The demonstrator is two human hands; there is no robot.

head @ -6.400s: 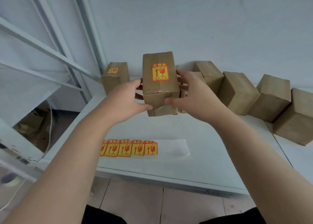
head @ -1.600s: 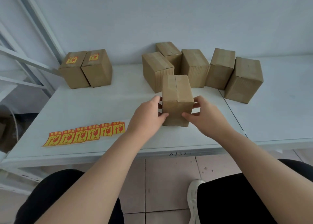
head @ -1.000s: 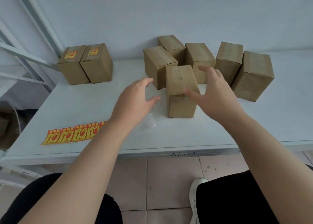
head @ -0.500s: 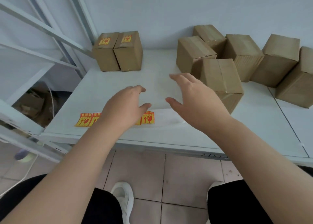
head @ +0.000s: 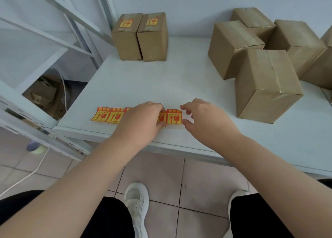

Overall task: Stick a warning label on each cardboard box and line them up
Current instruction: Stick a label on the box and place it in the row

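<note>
A strip of yellow and red warning labels (head: 107,115) lies near the front edge of the white table (head: 161,79). My left hand (head: 142,120) presses down on the strip's middle, covering part of it. My right hand (head: 201,119) hovers at the strip's right end, its fingers curled around the end label (head: 174,116) without a clear grip. Two labelled cardboard boxes (head: 142,38) stand side by side at the back left. An unlabelled box (head: 267,83) stands alone at the right, in front of several more plain boxes (head: 233,45).
A white metal shelf frame (head: 53,22) rises at the left, with crumpled cardboard (head: 45,94) and a white cable (head: 36,169) on the tiled floor below. My legs and white shoes (head: 137,201) are under the table's front edge.
Both hands left the plain box standing on the table and moved down and left to the label strip. My view has swung left and down.
</note>
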